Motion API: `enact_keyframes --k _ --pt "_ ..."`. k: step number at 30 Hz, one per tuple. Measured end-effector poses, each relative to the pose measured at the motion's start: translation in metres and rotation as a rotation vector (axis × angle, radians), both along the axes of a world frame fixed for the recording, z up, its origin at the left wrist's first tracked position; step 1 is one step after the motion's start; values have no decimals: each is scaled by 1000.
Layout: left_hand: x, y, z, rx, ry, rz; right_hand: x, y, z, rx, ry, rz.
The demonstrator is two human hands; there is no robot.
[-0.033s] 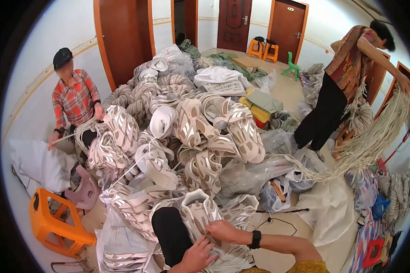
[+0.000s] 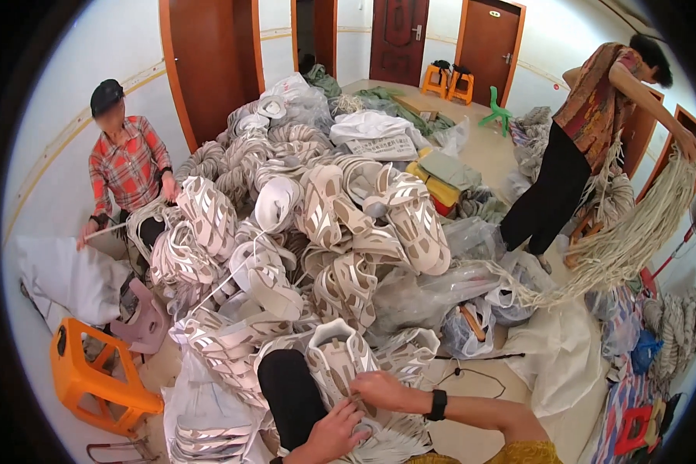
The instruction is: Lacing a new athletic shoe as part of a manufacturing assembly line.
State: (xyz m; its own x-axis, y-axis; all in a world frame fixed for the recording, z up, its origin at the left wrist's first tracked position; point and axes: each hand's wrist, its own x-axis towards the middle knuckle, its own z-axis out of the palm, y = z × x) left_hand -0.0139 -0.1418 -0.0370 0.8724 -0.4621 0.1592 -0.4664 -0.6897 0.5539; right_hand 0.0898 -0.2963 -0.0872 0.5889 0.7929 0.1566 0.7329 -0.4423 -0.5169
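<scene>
A grey-brown and white shoe upper (image 2: 339,354) stands over my lap, its collar opening facing up. My right hand (image 2: 383,390) is closed, the fingertips pinching at the lacing area on the upper's front. Close below it, my left hand (image 2: 336,430) presses its fingers together on the same part. A lace end may be between the fingers, but it is too small to make out. Pale laces (image 2: 402,441) hang in a bundle beside the hands. Another upper (image 2: 410,352) lies just right of the one I hold, and my dark-clad knee (image 2: 290,398) is to its left.
A large heap of shoe uppers (image 2: 263,278) fills the middle. At left, a co-worker in a checked shirt (image 2: 127,166) pulls a lace; at right, another person (image 2: 588,131) holds a long lace bundle (image 2: 634,240). An orange stool (image 2: 93,387) and plastic bags (image 2: 468,329) stand around.
</scene>
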Motion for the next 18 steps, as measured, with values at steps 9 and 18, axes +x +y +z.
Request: enact_keyframes --k 9,18 --pt "35 14 -16 91 -128 219 -10 20 10 24 295 -173" --pt "38 1 -1 412 -150 42 -13 -1 18 211 494 -285"
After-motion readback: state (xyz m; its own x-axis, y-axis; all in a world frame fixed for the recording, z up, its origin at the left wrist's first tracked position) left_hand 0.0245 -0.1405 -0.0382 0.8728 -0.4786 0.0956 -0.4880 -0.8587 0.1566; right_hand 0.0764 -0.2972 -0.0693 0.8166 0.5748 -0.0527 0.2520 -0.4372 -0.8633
